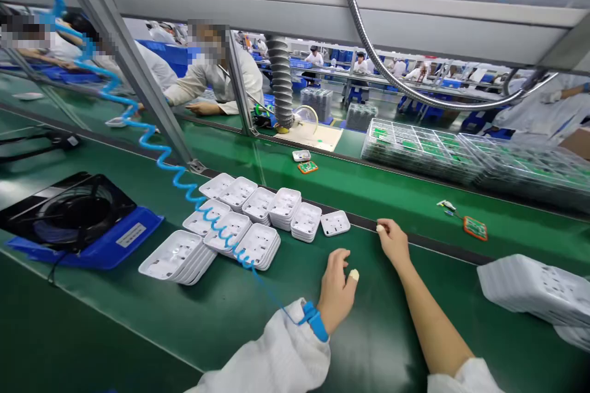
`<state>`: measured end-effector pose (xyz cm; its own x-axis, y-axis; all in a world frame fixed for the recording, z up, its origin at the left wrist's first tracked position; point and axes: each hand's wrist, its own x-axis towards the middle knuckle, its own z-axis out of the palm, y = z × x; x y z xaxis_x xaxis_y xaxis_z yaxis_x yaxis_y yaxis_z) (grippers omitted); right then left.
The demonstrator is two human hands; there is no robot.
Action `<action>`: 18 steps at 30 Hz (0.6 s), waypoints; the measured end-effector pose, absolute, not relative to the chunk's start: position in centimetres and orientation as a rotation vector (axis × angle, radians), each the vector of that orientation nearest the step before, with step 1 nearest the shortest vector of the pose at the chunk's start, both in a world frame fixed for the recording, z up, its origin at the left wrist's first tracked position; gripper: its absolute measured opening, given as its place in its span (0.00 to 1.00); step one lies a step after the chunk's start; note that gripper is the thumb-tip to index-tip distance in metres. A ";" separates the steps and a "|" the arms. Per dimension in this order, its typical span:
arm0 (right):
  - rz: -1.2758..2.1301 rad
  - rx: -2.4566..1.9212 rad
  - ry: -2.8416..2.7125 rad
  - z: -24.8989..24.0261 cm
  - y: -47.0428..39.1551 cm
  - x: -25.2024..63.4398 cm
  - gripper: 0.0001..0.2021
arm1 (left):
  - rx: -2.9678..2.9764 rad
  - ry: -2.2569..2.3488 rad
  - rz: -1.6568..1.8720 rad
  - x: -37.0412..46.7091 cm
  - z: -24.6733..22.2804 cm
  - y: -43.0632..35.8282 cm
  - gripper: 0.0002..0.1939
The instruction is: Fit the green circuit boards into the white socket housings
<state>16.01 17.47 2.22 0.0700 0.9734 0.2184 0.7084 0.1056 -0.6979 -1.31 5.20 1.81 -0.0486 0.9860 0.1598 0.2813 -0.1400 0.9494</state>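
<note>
Casings [260,240] stand stacked left of the left hand [335,289], its empty fingers loosely curled, thumb apart, while I can't tell whether fingertips of the right hand [395,244] meet, and a wrist tugging the coiled cord [148,133] could topple stacks.

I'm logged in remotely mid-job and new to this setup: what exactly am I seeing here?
There is no machine arm: these are a person's bare hands, seen from one head-worn camera looking forward and down. The left hand, wearing a blue wrist strap, looks empty, fingers loosely curled. The right hand is by the bench's far edge; nothing clearly shows in its grip. On the green bench are stacked white plastic shells and, left, a black fan. Beyond the dark strip lies an orange-edged circuit board.
</note>
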 end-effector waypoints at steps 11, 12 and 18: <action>0.028 -2.376 -1.489 4.1 23.5 31.5 0.23 | 1.928 1.372 1.067 0.9 1.8 7.8 0.17; 0.025 -2.443 -1.433 4.2 24.1 32.8 0.24 | 1.927 1.377 1.054 0.9 1.8 7.8 0.17; 0.096 -2.639 -1.312 3.4 27.0 37.5 0.29 | 1.926 1.383 1.028 0.8 1.8 8.1 0.16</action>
<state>37.52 26.96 3.45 0.6058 0.7952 0.0271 0.7827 -0.5894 -0.2001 0.77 8.07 1.83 0.1779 0.9477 0.2649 0.5268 -0.3191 0.7878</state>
